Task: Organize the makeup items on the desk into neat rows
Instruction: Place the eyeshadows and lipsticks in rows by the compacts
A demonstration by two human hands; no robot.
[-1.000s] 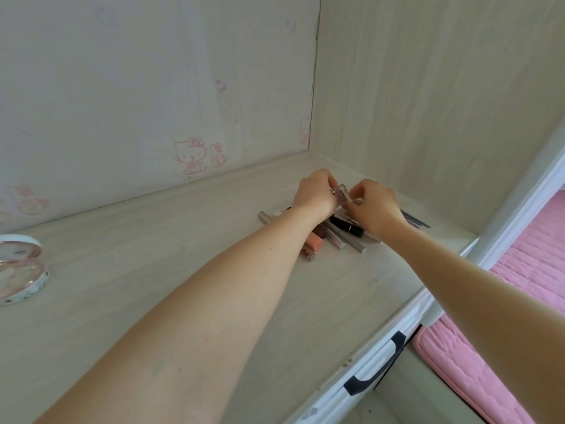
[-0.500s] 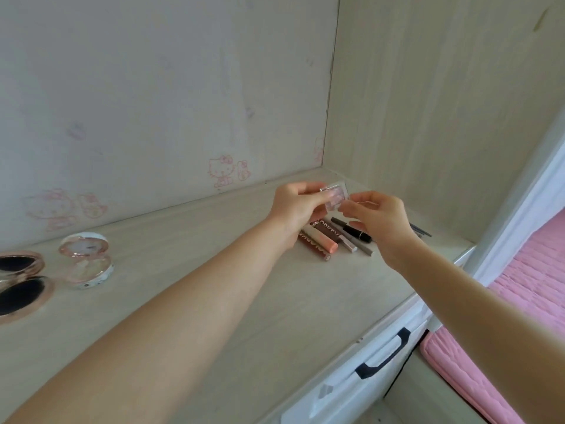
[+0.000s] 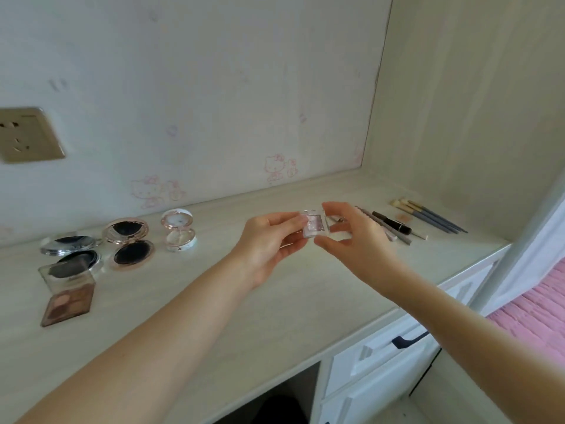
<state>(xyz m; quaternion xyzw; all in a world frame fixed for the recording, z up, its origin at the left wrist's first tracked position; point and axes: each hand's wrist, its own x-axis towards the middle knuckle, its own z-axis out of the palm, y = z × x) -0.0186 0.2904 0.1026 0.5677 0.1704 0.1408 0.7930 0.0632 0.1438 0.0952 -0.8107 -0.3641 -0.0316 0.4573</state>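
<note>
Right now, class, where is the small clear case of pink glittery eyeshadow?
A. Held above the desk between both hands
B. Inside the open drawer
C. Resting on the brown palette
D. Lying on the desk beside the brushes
A: the small clear case is up off the desk, with the left hand gripping one side and the right hand pinching the other.

Open compacts (image 3: 128, 243) and a brown palette (image 3: 68, 304) are lying leftward on the desk (image 3: 275, 307), brushes (image 3: 434, 218) and pencils (image 3: 394, 229) rightward, a small clear pink eyeshadow case (image 3: 315, 225) hanging above midway.
</note>
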